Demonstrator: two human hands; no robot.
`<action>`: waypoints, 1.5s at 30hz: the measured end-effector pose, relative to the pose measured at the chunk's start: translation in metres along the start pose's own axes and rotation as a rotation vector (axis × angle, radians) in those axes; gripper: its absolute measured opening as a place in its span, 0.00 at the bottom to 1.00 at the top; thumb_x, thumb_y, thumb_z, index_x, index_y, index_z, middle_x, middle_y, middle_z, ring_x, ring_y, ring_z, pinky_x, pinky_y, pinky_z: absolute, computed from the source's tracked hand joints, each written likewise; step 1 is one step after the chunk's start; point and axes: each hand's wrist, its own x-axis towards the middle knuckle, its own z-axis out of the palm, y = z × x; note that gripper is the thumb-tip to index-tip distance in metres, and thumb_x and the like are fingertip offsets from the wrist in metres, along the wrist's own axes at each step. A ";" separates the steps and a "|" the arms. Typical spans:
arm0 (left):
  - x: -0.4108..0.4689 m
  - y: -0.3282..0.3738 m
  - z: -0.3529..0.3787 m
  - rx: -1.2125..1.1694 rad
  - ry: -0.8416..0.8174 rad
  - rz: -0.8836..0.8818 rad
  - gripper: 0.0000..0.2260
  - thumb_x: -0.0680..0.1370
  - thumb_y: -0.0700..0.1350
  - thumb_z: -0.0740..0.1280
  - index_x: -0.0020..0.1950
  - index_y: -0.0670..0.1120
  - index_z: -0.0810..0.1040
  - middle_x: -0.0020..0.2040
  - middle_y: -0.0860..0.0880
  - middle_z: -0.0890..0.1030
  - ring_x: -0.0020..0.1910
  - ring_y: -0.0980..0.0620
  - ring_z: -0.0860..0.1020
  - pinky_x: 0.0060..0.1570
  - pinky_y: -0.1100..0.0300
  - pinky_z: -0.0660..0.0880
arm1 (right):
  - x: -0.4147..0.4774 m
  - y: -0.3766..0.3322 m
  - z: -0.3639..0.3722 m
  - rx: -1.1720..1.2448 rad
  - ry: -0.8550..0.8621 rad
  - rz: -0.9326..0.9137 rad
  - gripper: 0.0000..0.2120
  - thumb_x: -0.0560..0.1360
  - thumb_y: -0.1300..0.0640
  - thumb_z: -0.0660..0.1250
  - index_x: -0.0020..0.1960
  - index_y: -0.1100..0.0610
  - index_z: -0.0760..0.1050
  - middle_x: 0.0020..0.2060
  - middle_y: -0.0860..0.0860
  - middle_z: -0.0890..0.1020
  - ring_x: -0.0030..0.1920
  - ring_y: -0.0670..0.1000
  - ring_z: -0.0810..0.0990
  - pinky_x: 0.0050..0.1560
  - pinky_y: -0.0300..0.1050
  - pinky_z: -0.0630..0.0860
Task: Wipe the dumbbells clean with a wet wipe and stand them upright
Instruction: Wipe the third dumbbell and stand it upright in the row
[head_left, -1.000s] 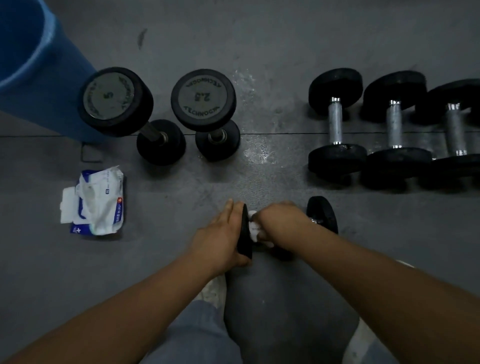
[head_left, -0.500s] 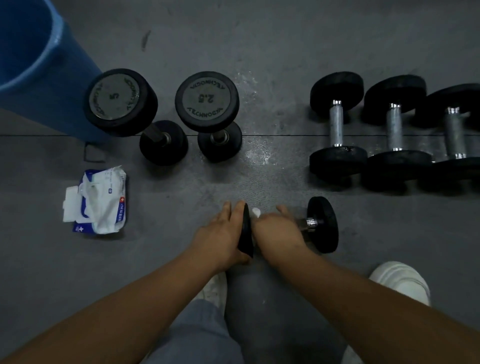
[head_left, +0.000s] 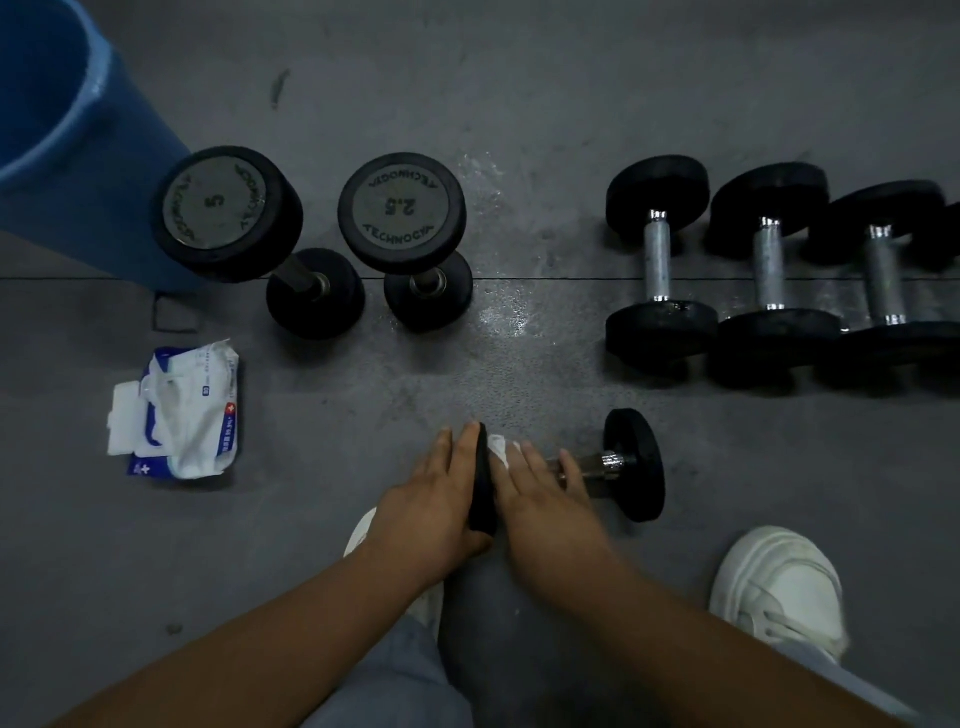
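Note:
A small black dumbbell (head_left: 636, 465) lies on its side on the grey floor just in front of me. My left hand (head_left: 431, 499) holds its left plate, fingers flat on the outer face and thumb round the lower edge. My right hand (head_left: 540, 499) lies over the chrome handle with straight fingers, pressing a white wet wipe (head_left: 500, 447) against the inner side of that plate. Two dumbbells stand upright at the back left, one marked 5 (head_left: 226, 213) and one marked 2.5 (head_left: 402, 210). Three more lie on their sides at the back right (head_left: 657, 254).
An opened pack of wet wipes (head_left: 182, 410) lies on the floor to the left. A blue bin (head_left: 62, 156) stands at the far left behind the upright dumbbells. My white shoe (head_left: 779, 587) is at the lower right.
My right hand has gone from curled round the handle with the wipe to fingers stretched out flat, sliding toward the left plate. The left hand has stayed on its plate.

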 end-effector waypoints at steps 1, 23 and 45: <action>0.001 0.000 -0.001 0.004 0.003 -0.004 0.54 0.72 0.59 0.73 0.78 0.52 0.32 0.81 0.44 0.45 0.77 0.46 0.60 0.65 0.50 0.70 | 0.008 0.000 -0.001 0.010 0.002 0.027 0.41 0.78 0.49 0.61 0.79 0.56 0.37 0.79 0.54 0.47 0.79 0.53 0.42 0.74 0.60 0.37; 0.002 0.000 0.002 0.007 -0.026 -0.034 0.56 0.71 0.58 0.75 0.78 0.54 0.31 0.81 0.43 0.47 0.76 0.43 0.60 0.67 0.47 0.69 | 0.069 0.009 -0.036 0.015 -0.394 0.085 0.13 0.73 0.57 0.70 0.57 0.57 0.78 0.51 0.53 0.83 0.52 0.54 0.82 0.54 0.47 0.76; -0.009 -0.001 0.013 0.028 0.051 0.035 0.55 0.71 0.59 0.73 0.78 0.50 0.32 0.80 0.45 0.51 0.72 0.45 0.66 0.61 0.49 0.74 | 0.053 0.015 -0.038 0.032 -0.325 0.044 0.04 0.76 0.48 0.64 0.49 0.47 0.74 0.43 0.47 0.81 0.58 0.51 0.78 0.73 0.59 0.50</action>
